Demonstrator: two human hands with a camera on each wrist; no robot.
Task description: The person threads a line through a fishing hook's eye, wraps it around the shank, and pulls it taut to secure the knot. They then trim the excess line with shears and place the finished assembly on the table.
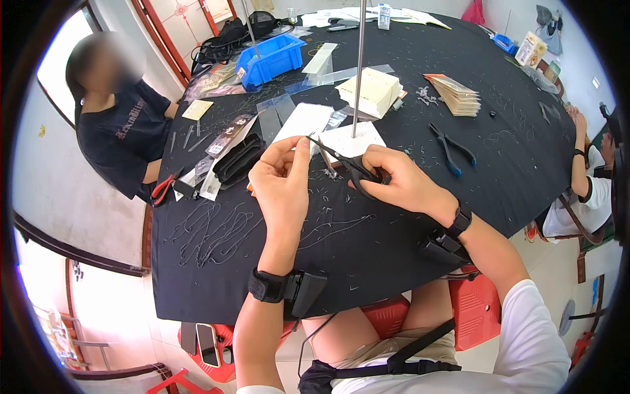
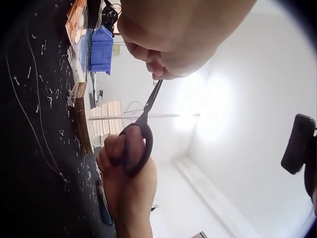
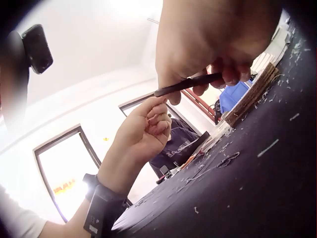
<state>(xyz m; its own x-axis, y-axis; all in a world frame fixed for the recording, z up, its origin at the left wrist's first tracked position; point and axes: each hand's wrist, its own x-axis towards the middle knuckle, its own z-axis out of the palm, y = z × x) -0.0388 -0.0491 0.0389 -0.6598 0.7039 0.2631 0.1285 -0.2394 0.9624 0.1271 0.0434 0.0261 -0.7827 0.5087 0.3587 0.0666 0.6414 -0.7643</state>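
Note:
Black scissors (image 1: 344, 159) are gripped by the right hand (image 1: 403, 178), its fingers through and around the handles. The blades point toward the left hand (image 1: 283, 177), whose thumb and forefinger pinch something too small to make out, right at the blade tips. In the left wrist view the scissors (image 2: 146, 110) look nearly closed, with their tip just under the left fingertips. Both hands are above the black table, in front of a white base (image 1: 351, 141) with an upright metal rod (image 1: 360, 65). The right wrist view shows the left hand (image 3: 143, 131) beyond the scissors.
Tangled dark cords (image 1: 213, 236) lie at the near left. Red-handled pliers (image 1: 163, 189) and a black case (image 1: 239, 161) are to the left, blue-handled pliers (image 1: 451, 150) to the right. Farther back are a blue bin (image 1: 272, 60) and stacked cards (image 1: 371, 92). A person (image 1: 118, 118) sits at left.

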